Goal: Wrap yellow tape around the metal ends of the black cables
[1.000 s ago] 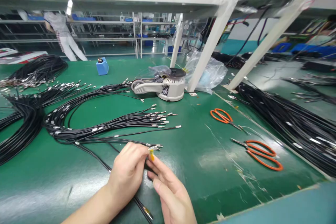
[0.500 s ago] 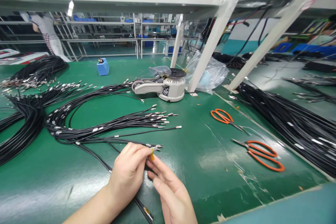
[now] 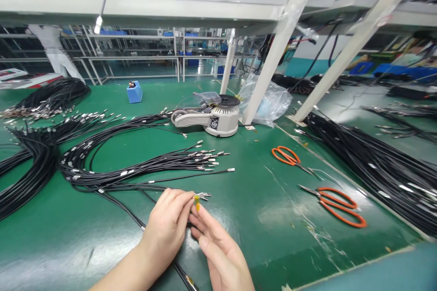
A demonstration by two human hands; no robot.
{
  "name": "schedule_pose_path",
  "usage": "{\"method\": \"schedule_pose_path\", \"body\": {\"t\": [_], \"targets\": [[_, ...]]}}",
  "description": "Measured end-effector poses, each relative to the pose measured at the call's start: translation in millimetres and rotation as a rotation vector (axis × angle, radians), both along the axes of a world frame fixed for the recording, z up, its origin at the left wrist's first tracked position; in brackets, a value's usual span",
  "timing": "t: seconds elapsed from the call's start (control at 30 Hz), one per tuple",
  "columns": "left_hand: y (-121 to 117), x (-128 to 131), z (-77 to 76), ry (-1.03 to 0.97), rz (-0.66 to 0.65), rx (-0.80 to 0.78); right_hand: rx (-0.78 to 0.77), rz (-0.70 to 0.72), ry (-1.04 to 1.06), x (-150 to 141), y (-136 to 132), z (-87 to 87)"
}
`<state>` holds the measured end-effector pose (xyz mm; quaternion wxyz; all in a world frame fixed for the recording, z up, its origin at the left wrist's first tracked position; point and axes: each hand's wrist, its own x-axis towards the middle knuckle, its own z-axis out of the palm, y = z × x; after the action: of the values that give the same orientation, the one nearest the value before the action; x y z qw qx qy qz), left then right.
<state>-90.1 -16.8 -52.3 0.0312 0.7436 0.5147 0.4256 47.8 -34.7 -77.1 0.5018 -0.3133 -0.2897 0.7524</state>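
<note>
My left hand (image 3: 168,227) pinches the metal end of a thin black cable (image 3: 203,196) low in the middle of the green mat. A small yellow strip of tape (image 3: 197,203) hangs at that cable end. My right hand (image 3: 221,254) lies just below it, fingers stretched, its fingertip touching the yellow tape. A second black cable (image 3: 129,213) runs under my left wrist toward the bottom edge. A fan of black cables with metal tips (image 3: 191,160) lies just beyond my hands.
A grey tape dispenser (image 3: 211,119) stands mid-table. Two orange scissors (image 3: 287,156) (image 3: 337,204) lie at the right. Large cable bundles lie at the left (image 3: 30,163) and right (image 3: 382,163). A blue box (image 3: 134,92), a plastic bag (image 3: 269,100) and white frame posts (image 3: 273,54) stand behind. A person (image 3: 54,50) is far back left.
The camera has tilted up slightly, so the table scene sits lower. My hands stay together at the cable end with the yellow tape. The person at the back moved further left.
</note>
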Motion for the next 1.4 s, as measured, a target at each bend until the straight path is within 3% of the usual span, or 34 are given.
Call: {"method": "schedule_pose_path", "body": {"t": [0.13,0.23,0.33,0.43,0.57,0.7,0.9,1.4], "targets": [[-0.3,-1.4,1.7,0.01,0.034,-0.041,-0.121,0.014,0.089,0.0,-4.1,4.9],[-0.7,-2.0,3.5,0.004,0.04,-0.019,-0.186,-0.02,0.039,2.2,-4.2,9.7],[-1.0,-1.8,4.2,0.03,0.058,0.019,-0.119,-0.123,-0.148,2.2,1.8,17.1],[-1.7,-1.3,4.2,0.066,0.077,0.031,-0.036,-0.138,-0.311,-3.6,10.9,26.6],[-3.0,-1.6,4.9,0.08,0.081,0.028,0.023,-0.077,-0.366,-14.3,19.2,35.2],[-3.0,-2.8,6.4,0.042,0.066,-0.004,0.076,-0.08,-0.405,-16.7,20.6,32.4],[-4.3,-3.9,12.2,-0.102,0.046,-0.222,0.172,-0.137,-0.52,-15.9,19.6,24.7],[-0.4,-4.2,28.6,-0.541,0.101,-0.733,0.203,-0.17,-0.565,-20.9,21.9,31.5]]}}
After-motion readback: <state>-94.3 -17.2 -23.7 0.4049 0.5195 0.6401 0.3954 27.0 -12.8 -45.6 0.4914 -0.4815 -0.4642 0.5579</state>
